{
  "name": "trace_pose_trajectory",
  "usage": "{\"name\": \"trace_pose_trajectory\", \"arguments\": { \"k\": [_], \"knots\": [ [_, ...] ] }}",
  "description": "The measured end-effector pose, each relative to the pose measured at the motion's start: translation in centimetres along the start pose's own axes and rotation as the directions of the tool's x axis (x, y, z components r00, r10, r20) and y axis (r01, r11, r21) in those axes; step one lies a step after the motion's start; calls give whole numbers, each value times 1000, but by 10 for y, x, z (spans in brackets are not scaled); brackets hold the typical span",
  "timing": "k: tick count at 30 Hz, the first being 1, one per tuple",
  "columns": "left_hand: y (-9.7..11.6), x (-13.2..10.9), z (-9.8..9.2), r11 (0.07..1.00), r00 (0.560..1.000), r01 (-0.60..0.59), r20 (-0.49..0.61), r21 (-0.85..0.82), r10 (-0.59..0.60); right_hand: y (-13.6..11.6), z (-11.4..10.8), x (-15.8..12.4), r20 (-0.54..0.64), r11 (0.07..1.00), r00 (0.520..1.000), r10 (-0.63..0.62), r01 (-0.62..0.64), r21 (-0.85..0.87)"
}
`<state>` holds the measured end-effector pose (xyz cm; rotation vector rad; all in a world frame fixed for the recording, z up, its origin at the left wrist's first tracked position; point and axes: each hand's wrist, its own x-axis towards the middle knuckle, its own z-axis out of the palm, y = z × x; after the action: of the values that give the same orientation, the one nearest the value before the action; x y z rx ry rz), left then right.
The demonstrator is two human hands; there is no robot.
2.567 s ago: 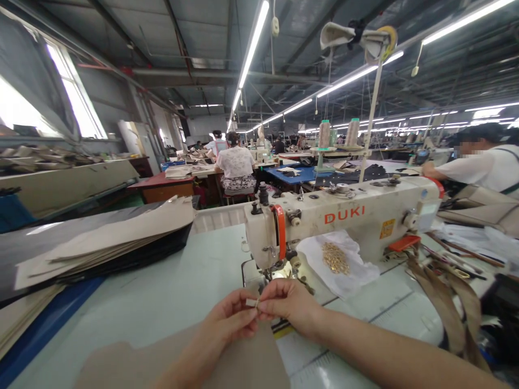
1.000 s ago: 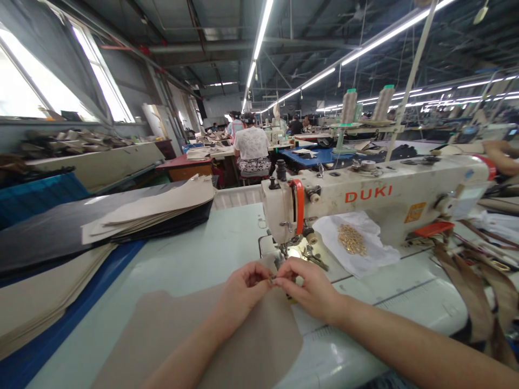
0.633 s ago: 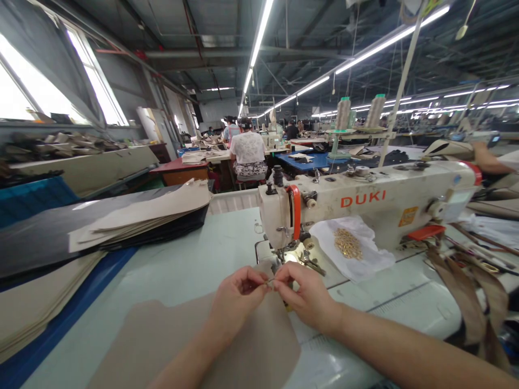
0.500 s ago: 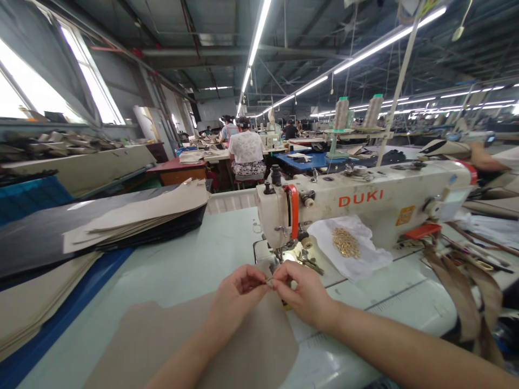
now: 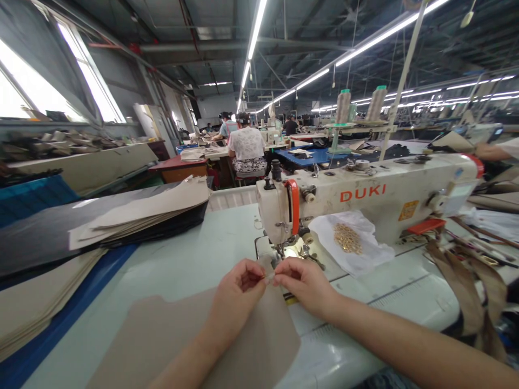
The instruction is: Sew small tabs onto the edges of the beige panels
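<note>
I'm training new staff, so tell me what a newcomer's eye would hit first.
Probably the sewing machine with red DUKI lettering, right of centre. Near its needle end, the left hand and right hand pinch a small pale piece. Golden pieces lie on a white sheet to their right.

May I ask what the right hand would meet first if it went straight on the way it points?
Beyond the small pale piece at its fingertips, the right hand would probably meet the left hand first, though the exact depth between them is hard to judge.
</note>
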<state>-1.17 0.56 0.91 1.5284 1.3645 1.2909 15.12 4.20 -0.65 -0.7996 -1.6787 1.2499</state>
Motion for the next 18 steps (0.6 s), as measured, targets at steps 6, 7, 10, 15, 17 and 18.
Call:
{"name": "trace_pose_trajectory", "arguments": {
  "k": [6, 7, 10, 15, 17, 18],
  "knots": [
    [-2, 1, 0, 999, 1000, -12, 27, 40, 10, -1, 0, -1, -3, 994, 1000, -8, 8, -106],
    [-2, 2, 0, 999, 999, -1, 40, 43, 0, -1, 0, -1, -5, 994, 1000, 0, -1, -107],
    [0, 3, 0, 998, 995, 35, 94, 60, -41, 0, 0, -1, -2, 996, 1000, 17, -17, -90],
    [2, 1, -1, 982, 993, 41, 101, 184, -61, -1, -2, 0, 11, 994, 1000, 17, -15, -108],
    [1, 0, -1, 971, 996, 14, 81, 237, -34, -3, -3, -1, 24, 987, 1000, -11, 15, -158],
    [0, 0, -1, 967, 997, 3, 78, 257, -24, -4, -3, -2, 31, 981, 999, -30, 35, -189]
  ]
}}
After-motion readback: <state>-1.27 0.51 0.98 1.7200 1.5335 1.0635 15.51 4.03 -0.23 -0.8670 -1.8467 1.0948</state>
